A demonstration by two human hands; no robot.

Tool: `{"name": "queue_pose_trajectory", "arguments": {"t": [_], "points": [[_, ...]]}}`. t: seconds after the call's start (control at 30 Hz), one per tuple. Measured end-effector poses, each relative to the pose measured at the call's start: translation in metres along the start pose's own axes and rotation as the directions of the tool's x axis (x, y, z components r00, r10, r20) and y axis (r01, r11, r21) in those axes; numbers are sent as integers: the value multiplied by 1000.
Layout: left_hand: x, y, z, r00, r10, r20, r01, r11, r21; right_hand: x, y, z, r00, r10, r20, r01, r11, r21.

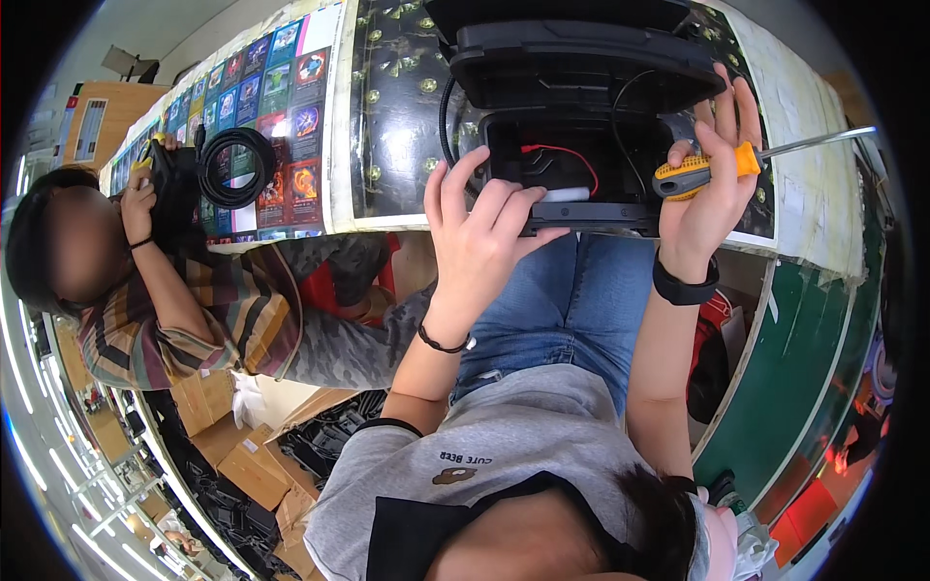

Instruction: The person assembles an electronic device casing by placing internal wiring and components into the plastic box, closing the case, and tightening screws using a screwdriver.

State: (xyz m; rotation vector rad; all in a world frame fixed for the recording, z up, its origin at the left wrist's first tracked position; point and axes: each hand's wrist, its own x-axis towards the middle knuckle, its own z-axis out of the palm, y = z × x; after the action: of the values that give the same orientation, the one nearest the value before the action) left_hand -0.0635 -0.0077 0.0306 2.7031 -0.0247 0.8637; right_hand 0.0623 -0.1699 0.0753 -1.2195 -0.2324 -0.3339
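From where I'm standing, the job looks abt. midway. The black case (639, 219) sits at the table's (395, 198) near edge, right in front of the person, w/ its lid (581, 63) tipped up & back, so that bit's done. Inside, a red wire (589, 167) curves across the cavity & a white tube (568, 195) lies along the near wall; what the wire joins at its lower end I can't tell. Not done yet, AFAICT: the lid isn't down & the insides look unsecured.

Left hand (481, 228): fingers loosely spread, index at the tube's end, thumb by the front wall; can't tell if it's actually gripping. Right hand (712, 184): half unfurled, yellow-&-grey screwdriver (678, 177) held across the palm, shaft pointing off right (so no screw being turned rn), fingertips up nr. the lid's corner.

Over on the left, a co-worker's hand (140, 198) is up beside a coiled black cable (237, 168).
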Motion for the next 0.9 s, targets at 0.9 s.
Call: {"name": "queue_pose_trajectory", "arguments": {"t": [0.9], "points": [[21, -30, 10, 997, 67, -42, -76, 961, -265, -10, -27, 2, 989, 139, -58, -137, 990, 45]]}}
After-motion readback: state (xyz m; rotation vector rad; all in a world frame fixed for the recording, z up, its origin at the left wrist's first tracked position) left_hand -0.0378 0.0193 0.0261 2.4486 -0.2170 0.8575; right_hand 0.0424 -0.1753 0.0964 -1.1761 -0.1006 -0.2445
